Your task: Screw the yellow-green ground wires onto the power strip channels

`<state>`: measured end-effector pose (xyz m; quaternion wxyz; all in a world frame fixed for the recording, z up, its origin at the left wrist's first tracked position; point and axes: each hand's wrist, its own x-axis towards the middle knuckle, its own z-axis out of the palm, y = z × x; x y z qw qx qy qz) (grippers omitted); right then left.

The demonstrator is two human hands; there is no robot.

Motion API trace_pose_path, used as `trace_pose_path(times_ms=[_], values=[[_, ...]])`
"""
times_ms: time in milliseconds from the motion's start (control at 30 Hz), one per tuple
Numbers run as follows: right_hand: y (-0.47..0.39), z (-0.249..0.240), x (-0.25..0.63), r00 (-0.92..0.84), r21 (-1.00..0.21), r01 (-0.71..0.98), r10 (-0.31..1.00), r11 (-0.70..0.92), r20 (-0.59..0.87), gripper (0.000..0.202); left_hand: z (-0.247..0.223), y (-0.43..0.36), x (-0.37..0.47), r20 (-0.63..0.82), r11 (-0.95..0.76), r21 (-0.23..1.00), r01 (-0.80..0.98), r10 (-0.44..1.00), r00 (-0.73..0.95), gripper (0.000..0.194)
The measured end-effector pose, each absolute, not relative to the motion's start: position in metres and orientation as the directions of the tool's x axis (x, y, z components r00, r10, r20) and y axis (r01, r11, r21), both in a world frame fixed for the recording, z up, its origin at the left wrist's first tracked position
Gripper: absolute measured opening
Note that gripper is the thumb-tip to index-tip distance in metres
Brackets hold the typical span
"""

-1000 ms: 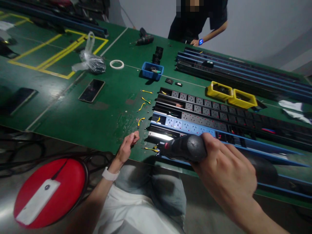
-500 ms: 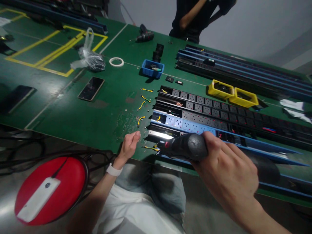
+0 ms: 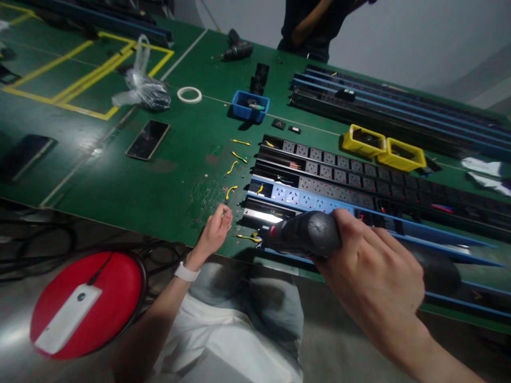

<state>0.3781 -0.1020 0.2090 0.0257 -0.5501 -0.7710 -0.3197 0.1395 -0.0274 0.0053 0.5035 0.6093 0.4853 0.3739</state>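
Note:
My right hand [image 3: 371, 271] grips a dark electric screwdriver [image 3: 303, 234], whose tip points left at the near end of a long black and blue power strip [image 3: 275, 215]. A short yellow wire [image 3: 245, 238] lies just before the tip. My left hand [image 3: 215, 234] rests at the green table's front edge, left of the strip, fingers curled with thumb and forefinger pinched together. Whether something small sits between them I cannot tell. More short yellow wires [image 3: 231, 191] lie on the table beyond that hand.
Several long power strips [image 3: 359, 181] run to the right. Two yellow bins [image 3: 383, 146] and a blue bin [image 3: 249, 106] stand further back, with a phone [image 3: 147, 139], tape ring [image 3: 189, 94], plastic bag [image 3: 141, 88] and drill [image 3: 237, 50]. Another person [image 3: 307, 26] stands across the table. A red stool [image 3: 85, 300] is lower left.
My left hand has shifted slightly up toward the yellow wires and its fingers have pinched together. The person across the table has drawn their arm back. The screwdriver has barely moved.

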Motion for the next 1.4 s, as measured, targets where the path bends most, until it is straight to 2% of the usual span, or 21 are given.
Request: trace_pose_path(times_ms=[200,333,633,867,1167,1400], values=[[-0.104,0.209,0.379,-0.378,0.468,0.867,0.839,0.172,0.392,0.02,0.008,-0.027,0.138,0.053,-0.116,0.93,0.347,0.981,0.187,0.051],[-0.104,0.21,0.379,-0.38,0.473,0.863,0.842,0.175,0.382,0.021,0.012,-0.028,0.139,0.1,-0.158,0.918,0.365,0.98,0.172,0.05],[-0.104,0.209,0.379,-0.366,0.46,0.871,0.853,0.173,0.372,0.023,0.025,-0.035,0.137,-0.045,-0.038,0.972,0.233,0.939,0.341,0.035],[-0.104,0.209,0.38,-0.378,0.457,0.87,0.844,0.184,0.38,0.023,0.031,-0.037,0.14,-0.052,0.055,0.998,0.004,0.909,0.414,0.038],[-0.104,0.209,0.38,-0.37,0.456,0.871,0.851,0.18,0.371,0.022,0.029,-0.041,0.143,-0.135,0.247,0.944,-0.22,0.894,0.427,0.047],[-0.104,0.207,0.379,-0.372,0.459,0.871,0.847,0.177,0.379,0.022,0.031,-0.044,0.147,-0.102,0.272,0.906,-0.324,0.884,0.456,0.034]])
